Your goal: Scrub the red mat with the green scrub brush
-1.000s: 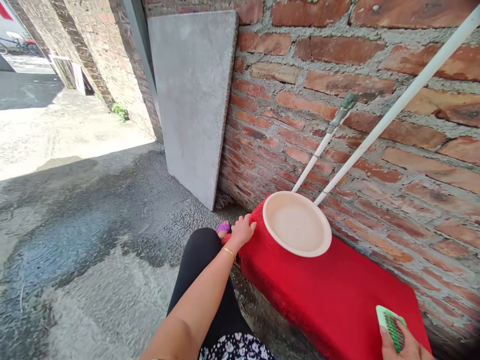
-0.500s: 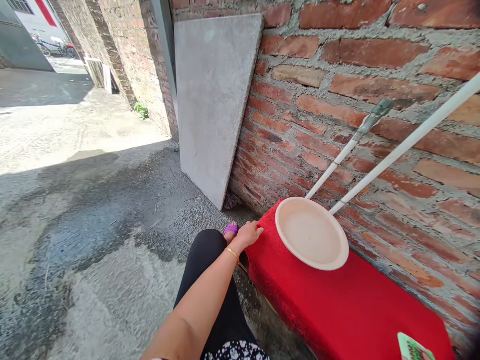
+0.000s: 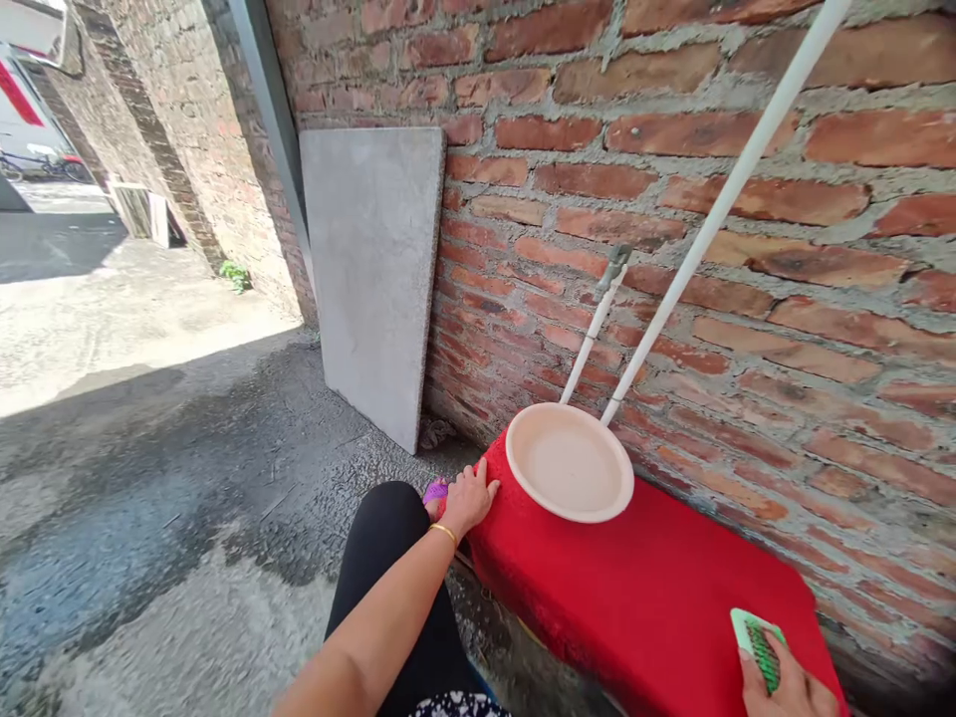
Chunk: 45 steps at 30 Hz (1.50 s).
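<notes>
A red cloth [image 3: 597,588] with a fuzzy edge lies spread over a long low surface beside the brick wall. My left hand [image 3: 467,498], a gold bracelet at its wrist, rests on the cloth's left end near the corner, fingers spread and thumb apart. At the lower right, my right hand [image 3: 792,687] grips a light-green scrub brush [image 3: 751,627] with darker green bristle-like rows, over the cloth. The lower part of that hand is cut off by the frame. On the cloth, between my hands and nearer the left one, sits a shallow pale-pink basin [image 3: 572,463].
Behind the basin, two white pipes [image 3: 717,214] rise along the brick wall [image 3: 747,398]. A grey slab [image 3: 369,279] leans on that wall. The concrete floor [image 3: 186,478] is partly wet. My knee [image 3: 392,518] is beside the cloth.
The view has swung right, bringing more of my right hand and the brush into sight. My left hand's fingers have spread on the cloth's corner, where they were curled at its edge.
</notes>
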Motion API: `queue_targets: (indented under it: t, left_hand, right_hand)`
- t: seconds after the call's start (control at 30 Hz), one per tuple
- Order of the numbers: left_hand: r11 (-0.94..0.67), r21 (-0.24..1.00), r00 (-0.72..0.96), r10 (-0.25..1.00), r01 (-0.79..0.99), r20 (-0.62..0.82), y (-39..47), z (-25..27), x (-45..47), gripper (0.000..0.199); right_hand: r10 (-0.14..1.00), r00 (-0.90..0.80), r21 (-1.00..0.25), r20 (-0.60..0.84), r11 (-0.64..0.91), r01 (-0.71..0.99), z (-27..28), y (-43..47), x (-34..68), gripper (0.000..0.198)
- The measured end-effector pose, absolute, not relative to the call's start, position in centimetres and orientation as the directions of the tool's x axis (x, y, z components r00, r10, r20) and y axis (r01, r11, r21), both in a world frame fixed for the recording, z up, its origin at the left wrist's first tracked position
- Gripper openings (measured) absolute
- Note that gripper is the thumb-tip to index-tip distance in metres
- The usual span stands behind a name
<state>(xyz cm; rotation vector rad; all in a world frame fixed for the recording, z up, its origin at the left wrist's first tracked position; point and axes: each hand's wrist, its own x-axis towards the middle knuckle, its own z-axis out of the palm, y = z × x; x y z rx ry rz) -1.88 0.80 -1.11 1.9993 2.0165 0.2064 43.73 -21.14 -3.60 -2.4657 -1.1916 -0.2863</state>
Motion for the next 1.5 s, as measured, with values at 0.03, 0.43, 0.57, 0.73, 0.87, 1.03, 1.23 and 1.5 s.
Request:
queue_targets:
  t: [0.03, 0.43, 0.57, 0.73, 0.87, 1.03, 1.23, 1.5]
  left_hand:
    - [0.024, 0.295, 0.007, 0.995, 0.955, -0.103, 0.9, -1.1, -1.9, 0.063]
    - [0.024, 0.237, -0.003, 0.996, 0.971, -0.088, 1.1, -1.7, -2.0, 0.063]
    - [0.064, 0.230, -0.038, 0.992, 0.971, -0.117, 1.5, -2.0, -1.8, 0.063]
    - [0.151, 0.297, -0.115, 0.984, 0.943, -0.134, 2.6, -1.7, -0.9, 0.058]
    - [0.136, 0.319, -0.113, 0.989, 0.938, -0.092, 3.1, -2.2, -0.3, 0.059]
    - [0.090, 0.268, -0.080, 0.996, 0.959, -0.049, 3.0, -3.0, -0.3, 0.061]
    - [0.090, 0.271, -0.081, 0.996, 0.958, -0.046, 2.9, -2.8, -0.1, 0.062]
    - [0.113, 0.302, -0.099, 0.993, 0.947, -0.061, 2.9, -2.5, 0.0, 0.062]
  right_hand:
    - [0.710, 0.608, -0.232, 0.355, -0.563, 0.793, -3.6, -21.1, 43.5, 0.083]
    - [0.700, 0.581, -0.177, 0.416, -0.564, 0.807, -4.2, -21.2, 42.4, 0.074]
    - [0.685, 0.604, -0.233, 0.407, -0.562, 0.794, -4.0, -21.0, 42.8, 0.067]
    - [0.711, 0.568, -0.360, 0.415, -0.445, 0.820, -2.6, -17.4, 38.3, 0.052]
    - [0.876, 0.345, -0.357, 0.337, -0.220, 0.908, -2.7, -13.0, 30.1, 0.038]
    - [0.919, 0.286, -0.259, 0.272, -0.217, 0.941, -3.6, -11.1, 27.5, 0.041]
    - [0.748, 0.601, -0.227, 0.283, -0.556, 0.799, -3.1, -16.5, 39.2, 0.043]
    - [0.437, 0.847, -0.304, 0.301, -0.798, 0.520, -2.1, -20.3, 44.6, 0.054]
